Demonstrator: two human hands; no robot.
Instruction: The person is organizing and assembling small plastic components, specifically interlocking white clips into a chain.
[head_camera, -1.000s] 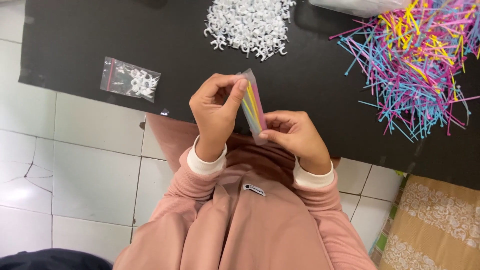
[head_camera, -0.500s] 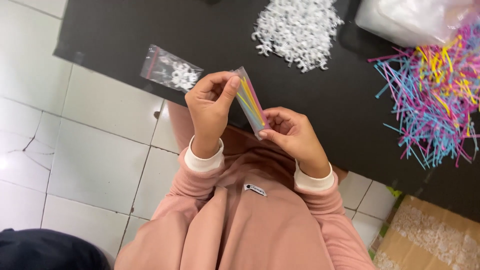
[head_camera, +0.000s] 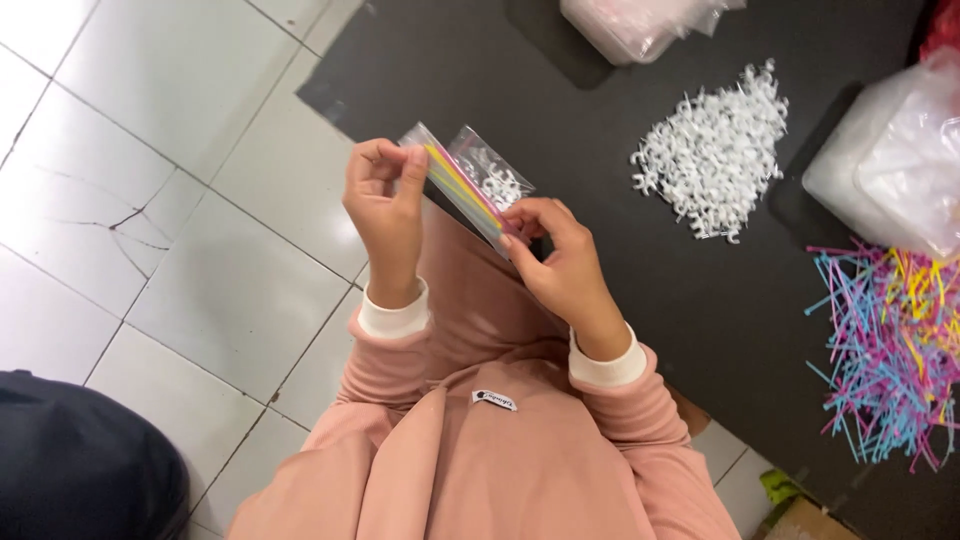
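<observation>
Packet (head_camera: 462, 190): small clear plastic bag with coloured sticks inside, held up over the edge of the black mat (head_camera: 620, 300), slanting down to the right. I see left hand (head_camera: 385, 215) pinching its upper end, fingers closed on it. Right hand (head_camera: 560, 262) grips the lower end, thumb and fingertips shut on the bag. Just behind it a second clear bag (head_camera: 497, 175) with white bits lies on the mat. Further right, pile of white plastic clips (head_camera: 715, 150). Far right, heap of loose coloured sticks (head_camera: 890, 350) and clear bags (head_camera: 890, 165). Pink sleeves below, white floor tiles (head_camera: 150, 180) to the left.
</observation>
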